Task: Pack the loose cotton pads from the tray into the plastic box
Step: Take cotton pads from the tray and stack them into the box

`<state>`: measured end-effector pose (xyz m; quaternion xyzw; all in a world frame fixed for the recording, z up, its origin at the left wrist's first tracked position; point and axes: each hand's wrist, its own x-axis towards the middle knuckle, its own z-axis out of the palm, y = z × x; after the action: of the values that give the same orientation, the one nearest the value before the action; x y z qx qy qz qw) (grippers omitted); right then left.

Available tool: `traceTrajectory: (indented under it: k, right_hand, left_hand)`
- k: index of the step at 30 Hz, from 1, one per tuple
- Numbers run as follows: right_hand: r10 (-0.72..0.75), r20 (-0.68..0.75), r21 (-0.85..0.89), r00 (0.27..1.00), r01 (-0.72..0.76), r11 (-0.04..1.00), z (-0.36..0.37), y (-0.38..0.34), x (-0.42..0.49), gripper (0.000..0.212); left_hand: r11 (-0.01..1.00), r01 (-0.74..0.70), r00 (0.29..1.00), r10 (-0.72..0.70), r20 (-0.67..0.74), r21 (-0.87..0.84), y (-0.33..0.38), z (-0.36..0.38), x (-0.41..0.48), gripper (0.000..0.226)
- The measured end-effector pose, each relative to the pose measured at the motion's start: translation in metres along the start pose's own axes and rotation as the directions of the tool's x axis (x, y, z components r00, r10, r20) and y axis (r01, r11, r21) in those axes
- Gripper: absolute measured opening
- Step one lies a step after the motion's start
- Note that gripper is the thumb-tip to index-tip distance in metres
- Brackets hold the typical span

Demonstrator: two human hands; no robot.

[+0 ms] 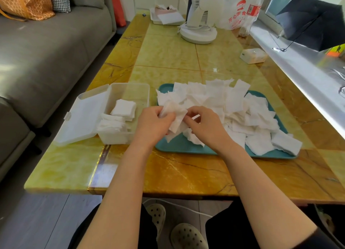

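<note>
Left hand (155, 124) and right hand (206, 126) both pinching one bunch of pads (176, 118), over the near-left corner of teal tray (179, 147), loose heap (233, 107) across it, clear box (130, 92) just left of tray, lid (84, 118) open, two stacks (123, 108) inside, all on yellow surface (186, 174).

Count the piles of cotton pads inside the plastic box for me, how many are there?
2. One pile leans in the middle of the plastic box; the second pile lies at its near end. Loose pads underneath may be hidden.
</note>
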<state>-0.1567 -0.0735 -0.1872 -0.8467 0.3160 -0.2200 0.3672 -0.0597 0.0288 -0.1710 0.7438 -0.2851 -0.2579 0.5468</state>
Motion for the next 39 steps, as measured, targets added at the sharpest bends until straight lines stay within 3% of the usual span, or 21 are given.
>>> traceTrajectory:
  k: [7,10,13,17,24,28,31,33,37,39]
  right_hand:
    - [-0.022,-0.067,-0.122,0.998,0.013,0.992,-0.001,0.006,-0.001,0.013]
    - [-0.027,-0.173,0.031,0.984,0.033,0.999,-0.003,-0.001,0.000,0.011]
    - [0.005,-0.151,0.195,0.988,0.024,0.981,-0.005,-0.007,-0.001,0.017]
    - [-0.016,-0.098,0.220,0.995,0.037,0.975,-0.003,-0.008,-0.002,0.016]
    - [0.024,-0.037,0.278,0.999,-0.013,0.960,-0.002,-0.005,-0.003,0.013]
    - [0.018,-0.060,0.135,0.998,-0.009,0.991,-0.006,-0.001,-0.002,0.002]
    - [0.028,-0.036,-0.094,0.999,-0.031,0.995,-0.008,0.009,-0.001,0.006]
    - [0.055,-0.041,-0.151,0.998,-0.060,0.987,-0.008,0.012,-0.001,0.012]
    - [0.137,-0.009,0.255,0.991,-0.130,0.958,-0.006,-0.004,-0.002,0.028]
    - [0.128,0.045,0.336,0.991,-0.136,0.932,-0.002,-0.011,-0.004,0.024]
  left_hand:
    - [0.999,-0.020,0.997,0.018,-0.069,-0.033,-0.001,-0.001,0.001,0.021]
    - [0.995,-0.002,0.998,-0.003,-0.055,-0.095,0.004,-0.002,0.000,0.023]
    - [0.985,0.056,0.997,-0.048,0.052,-0.161,0.008,0.000,-0.002,0.019]
    - [0.997,0.034,0.999,-0.032,0.026,-0.068,0.006,0.005,-0.002,0.014]
    - [0.987,-0.008,0.999,0.001,-0.043,-0.159,0.007,0.002,-0.004,0.028]
    - [0.987,-0.017,0.998,0.007,-0.062,-0.160,0.006,0.003,-0.005,0.028]
    - [0.986,-0.043,0.995,0.029,-0.091,-0.161,0.007,0.002,-0.005,0.031]
    - [0.983,-0.068,0.992,0.049,-0.115,-0.168,0.006,0.001,-0.004,0.030]
    - [0.971,-0.052,0.995,0.030,-0.096,-0.235,0.006,0.001,-0.002,0.024]
    - [0.963,-0.026,0.997,0.006,-0.073,-0.267,0.007,0.003,-0.002,0.023]
